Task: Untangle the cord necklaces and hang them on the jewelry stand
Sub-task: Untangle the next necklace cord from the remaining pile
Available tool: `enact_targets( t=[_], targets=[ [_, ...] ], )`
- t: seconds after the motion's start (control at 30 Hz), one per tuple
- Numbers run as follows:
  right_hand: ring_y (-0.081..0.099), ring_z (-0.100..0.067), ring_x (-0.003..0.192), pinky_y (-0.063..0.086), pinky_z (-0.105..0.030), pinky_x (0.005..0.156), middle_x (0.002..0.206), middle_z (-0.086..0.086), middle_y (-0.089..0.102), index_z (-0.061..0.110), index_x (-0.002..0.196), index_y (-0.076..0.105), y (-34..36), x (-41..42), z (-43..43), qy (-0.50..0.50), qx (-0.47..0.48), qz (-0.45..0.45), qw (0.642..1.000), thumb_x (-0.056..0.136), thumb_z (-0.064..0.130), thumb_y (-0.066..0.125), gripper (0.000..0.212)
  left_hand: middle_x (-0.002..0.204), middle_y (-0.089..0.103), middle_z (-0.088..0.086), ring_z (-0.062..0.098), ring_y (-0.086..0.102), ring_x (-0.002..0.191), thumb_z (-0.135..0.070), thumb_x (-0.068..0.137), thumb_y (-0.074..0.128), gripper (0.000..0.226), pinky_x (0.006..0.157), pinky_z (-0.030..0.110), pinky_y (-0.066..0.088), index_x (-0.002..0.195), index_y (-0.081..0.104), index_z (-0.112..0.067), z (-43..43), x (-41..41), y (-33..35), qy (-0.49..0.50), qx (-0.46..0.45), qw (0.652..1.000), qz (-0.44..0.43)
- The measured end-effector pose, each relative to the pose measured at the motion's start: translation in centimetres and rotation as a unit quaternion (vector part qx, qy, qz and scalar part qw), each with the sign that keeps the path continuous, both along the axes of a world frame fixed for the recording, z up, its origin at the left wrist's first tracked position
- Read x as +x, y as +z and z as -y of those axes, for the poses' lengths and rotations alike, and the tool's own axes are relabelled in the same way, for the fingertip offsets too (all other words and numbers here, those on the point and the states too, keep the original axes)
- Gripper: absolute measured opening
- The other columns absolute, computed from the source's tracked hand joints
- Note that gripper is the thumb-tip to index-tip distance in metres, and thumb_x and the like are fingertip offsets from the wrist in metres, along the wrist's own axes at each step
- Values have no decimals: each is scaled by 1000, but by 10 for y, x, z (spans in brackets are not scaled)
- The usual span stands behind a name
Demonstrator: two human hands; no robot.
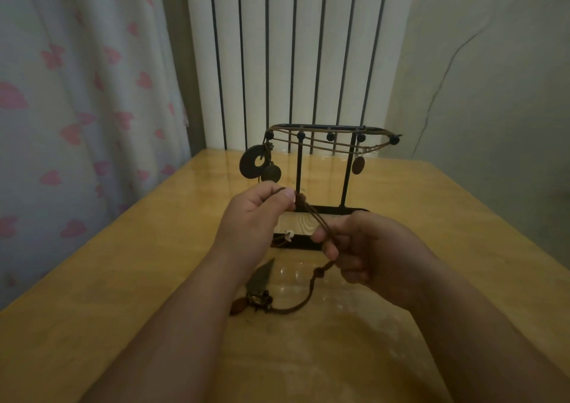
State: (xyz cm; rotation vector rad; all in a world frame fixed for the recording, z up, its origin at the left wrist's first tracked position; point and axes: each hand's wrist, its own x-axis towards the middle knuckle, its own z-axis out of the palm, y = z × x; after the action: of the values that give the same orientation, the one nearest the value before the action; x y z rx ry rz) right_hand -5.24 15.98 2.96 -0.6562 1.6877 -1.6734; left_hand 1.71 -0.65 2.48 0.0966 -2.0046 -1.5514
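Observation:
A black jewelry stand (347, 171) stands on the wooden table (123, 294), its top bar carrying tan cord necklaces with a ring pendant (250, 162), a round pendant (271, 173) and an oval pendant (358, 165). My left hand (259, 211) and my right hand (364, 248) both pinch a brown cord necklace (317, 220) stretched between them in front of the stand's base. The cord runs down from my right hand to a dark leaf-shaped pendant (259, 279) with beads lying on the table. A small white bead (289, 234) hangs below my left hand.
A white ribbed radiator (296, 57) stands behind the table. A curtain with pink shapes (77, 94) hangs at the left. A pale wall with a thin cable (444, 78) is at the right.

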Motion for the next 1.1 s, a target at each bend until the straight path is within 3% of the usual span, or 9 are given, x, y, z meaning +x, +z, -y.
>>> enact_targets(
  t=[0.1, 0.27, 0.33, 0.4, 0.5, 0.7, 0.8, 0.93, 1.1],
  targets=[
    [51, -18, 67, 41, -30, 64, 74, -3, 63, 13, 86, 75, 2, -1, -3, -25, 29, -94, 995, 87, 8, 54, 21, 48, 51, -17, -3, 49, 48, -16, 98, 48, 28, 43, 10, 37, 72, 58, -11, 4, 1, 2, 26, 36, 998, -38],
    [69, -22, 90, 51, -37, 88, 83, -3, 73, 15, 95, 76, 3, 0, -6, -54, 14, -146, 988, 93, 9, 55, 21, 50, 52, -14, -2, 52, 52, -12, 97, 48, 28, 46, 10, 39, 72, 59, -7, 6, 2, 1, 2, 26, 998, -50],
    [69, -24, 84, 57, -35, 82, 78, -5, 70, 12, 98, 74, 3, 0, -5, -47, -4, -128, 991, 95, 7, 53, 22, 59, 58, -11, 1, 56, 58, -15, 97, 51, 19, 51, 12, 43, 83, 62, -9, 5, 2, 0, 4, 7, 999, -37],
    [65, -21, 73, 59, -31, 73, 73, -5, 65, 10, 99, 73, 3, 1, -3, -48, -8, -121, 991, 97, 6, 50, 24, 85, 64, -8, 8, 61, 79, -19, 94, 58, 10, 65, 20, 49, 103, 61, -22, 8, -1, -4, 14, -2, 1000, -23],
    [55, -16, 61, 54, -28, 60, 69, -3, 59, 9, 98, 72, 3, 1, -2, -48, -7, -127, 991, 98, 6, 48, 24, 110, 61, -6, 14, 61, 99, -24, 89, 67, 37, 79, 29, 52, 121, 54, -38, 10, -3, -6, -27, -26, 999, 18],
    [52, -15, 59, 46, -26, 51, 75, -4, 69, 14, 91, 76, 8, 0, -8, -70, 1, -174, 982, 90, 8, 61, 16, 77, 67, -10, 3, 62, 67, -13, 91, 62, 17, 61, 17, 51, 89, 70, -28, 5, 1, -4, -29, -102, 993, 42],
    [54, -16, 58, 47, -25, 50, 78, -11, 71, 16, 84, 77, 9, 1, -9, -73, 4, -181, 981, 87, 10, 65, 14, 84, 68, -14, 0, 64, 77, -17, 90, 64, 13, 67, 18, 52, 92, 68, -29, 5, 1, -2, -49, -94, 993, 45],
    [52, -13, 53, 45, -22, 48, 72, -11, 67, 17, 84, 78, 8, 2, -8, -70, 19, -217, 974, 86, 17, 67, 11, 94, 73, -10, 6, 69, 91, -24, 83, 74, 22, 85, 34, 56, 103, 65, -27, 2, -1, -4, -107, -91, 984, 107],
    [53, -16, 53, 47, -24, 47, 66, -7, 63, 11, 80, 74, 9, 0, -8, -65, 25, -189, 980, 80, 17, 70, 7, 77, 71, 4, 19, 71, 75, -10, 97, 54, 11, 77, 37, 58, 100, 63, -16, 4, 1, -3, -126, -20, 986, 109]
  ],
)
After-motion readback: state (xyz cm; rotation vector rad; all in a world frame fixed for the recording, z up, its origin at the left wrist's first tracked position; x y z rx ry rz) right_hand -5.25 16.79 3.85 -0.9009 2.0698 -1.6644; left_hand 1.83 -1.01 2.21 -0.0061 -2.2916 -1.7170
